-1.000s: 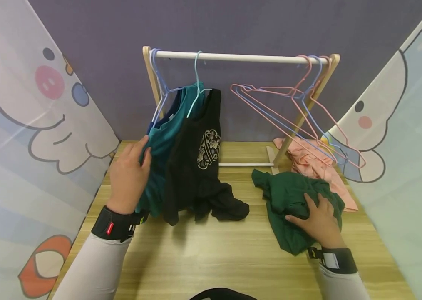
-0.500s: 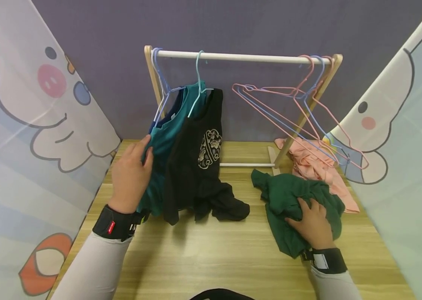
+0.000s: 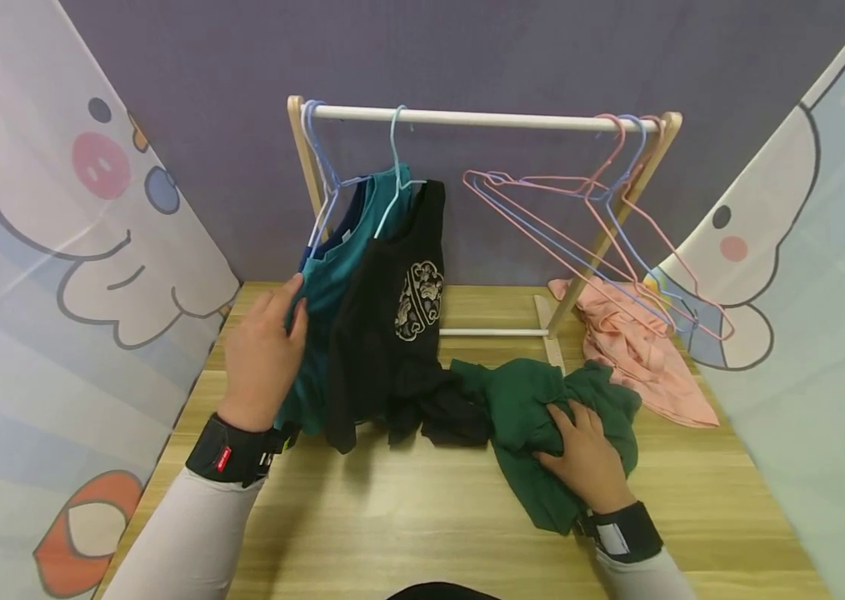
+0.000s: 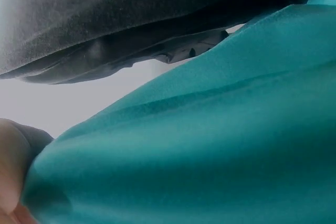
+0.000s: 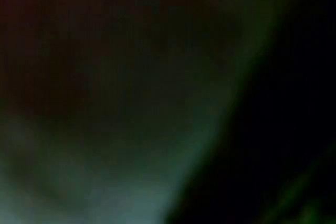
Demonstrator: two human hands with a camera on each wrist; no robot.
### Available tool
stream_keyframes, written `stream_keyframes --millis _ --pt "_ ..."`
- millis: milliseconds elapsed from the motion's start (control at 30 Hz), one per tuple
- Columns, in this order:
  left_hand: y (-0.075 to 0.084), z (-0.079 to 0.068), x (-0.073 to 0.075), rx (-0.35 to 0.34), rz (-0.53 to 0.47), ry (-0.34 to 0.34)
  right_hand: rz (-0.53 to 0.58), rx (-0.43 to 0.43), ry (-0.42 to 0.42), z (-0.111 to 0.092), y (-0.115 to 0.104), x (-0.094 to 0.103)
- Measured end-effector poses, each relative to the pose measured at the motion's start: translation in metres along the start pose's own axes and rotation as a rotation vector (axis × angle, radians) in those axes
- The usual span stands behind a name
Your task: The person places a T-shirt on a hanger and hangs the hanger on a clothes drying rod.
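Observation:
In the head view my left hand touches the left edge of a teal sleeveless top, fingers extended and thumb apart. Close up, that teal cloth fills much of the left wrist view. In front of the top hangs a black sleeveless top with a pale printed motif, on a light blue hanger. My right hand grips a crumpled dark green garment on the table, its fingertips sunk in the folds. Its left end meets the black top's trailing hem. The right wrist view is dark and blurred.
A white-railed clothes rack stands at the back of the wooden table. Several bare pink and blue hangers hang at its right end. Beneath them lies a peach garment. Printed cloth screens flank both sides.
The right hand first shifted left over the green garment, then drew it left and slightly nearer, away from the peach garment and up to the black hem. The left hand has stayed in place.

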State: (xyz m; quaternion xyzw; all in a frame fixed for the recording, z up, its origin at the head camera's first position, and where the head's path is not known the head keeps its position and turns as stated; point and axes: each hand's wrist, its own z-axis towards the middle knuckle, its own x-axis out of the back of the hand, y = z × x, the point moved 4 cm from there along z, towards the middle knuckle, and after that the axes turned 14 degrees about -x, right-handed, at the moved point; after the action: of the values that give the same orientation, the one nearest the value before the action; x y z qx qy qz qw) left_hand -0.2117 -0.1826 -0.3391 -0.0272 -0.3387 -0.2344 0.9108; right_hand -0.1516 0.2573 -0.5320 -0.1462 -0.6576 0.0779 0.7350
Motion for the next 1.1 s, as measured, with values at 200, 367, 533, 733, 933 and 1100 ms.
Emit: stream_keyframes --millis 200,367,533,733,933,1100 --pt "0.001 -0.002 -0.003 0.012 -0.039 -0.022 0.011 0.06 0.001 0.004 -0.023 -0.008" --pt "0.002 -0.001 -0.003 0.02 -0.072 -0.027 0.011 0.127 -0.013 0.014 -0.038 -0.017" --pt "0.002 -0.001 -0.003 0.007 -0.068 -0.033 0.021 0.177 -0.054 0.026 -0.048 -0.024" --pt "0.0 0.0 -0.002 0.014 -0.065 -0.037 0.022 0.25 -0.114 0.041 -0.063 -0.031" --pt "-0.002 -0.001 -0.002 0.011 -0.067 -0.022 0.034 0.309 -0.168 0.056 -0.077 -0.036" --pt "-0.002 0.0 -0.002 0.01 -0.079 -0.027 0.047 0.317 -0.177 0.063 -0.084 -0.036"
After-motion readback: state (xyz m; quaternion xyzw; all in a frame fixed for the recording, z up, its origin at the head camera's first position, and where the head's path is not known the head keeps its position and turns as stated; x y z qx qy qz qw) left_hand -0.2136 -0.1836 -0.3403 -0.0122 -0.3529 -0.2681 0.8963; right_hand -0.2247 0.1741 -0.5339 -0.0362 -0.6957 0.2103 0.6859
